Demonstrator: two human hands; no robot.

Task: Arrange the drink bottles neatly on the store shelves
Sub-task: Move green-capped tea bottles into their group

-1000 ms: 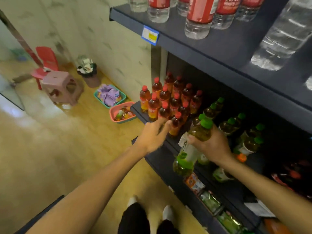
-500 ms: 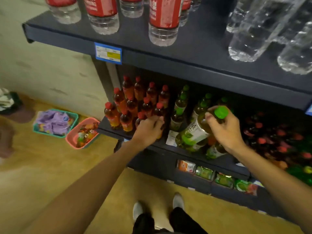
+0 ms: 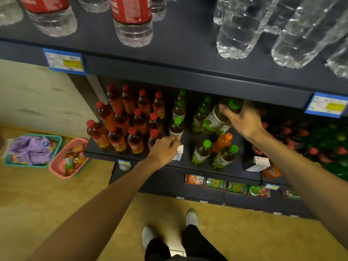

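Front edge of the lower shelf (image 3: pixel 188 167): two green-capped bottles (image 3: pixel 202 152) and an orange bottle (image 3: pixel 223 141) lie tipped, not yet sorted. Left hand (image 3: pixel 162 149), fingers curled, is at the base of an upright green-capped bottle (image 3: pixel 176 128); grip unclear. Right hand (image 3: pixel 243 119) holds a tilted green tea bottle (image 3: pixel 216 118) over the green rows. Red-capped bottles (image 3: pixel 130 119) stand ordered. Judged: partly done.

Left hand (image 3: pixel 163 148) fingers curled, right hand (image 3: pixel 243 119) curled in grip
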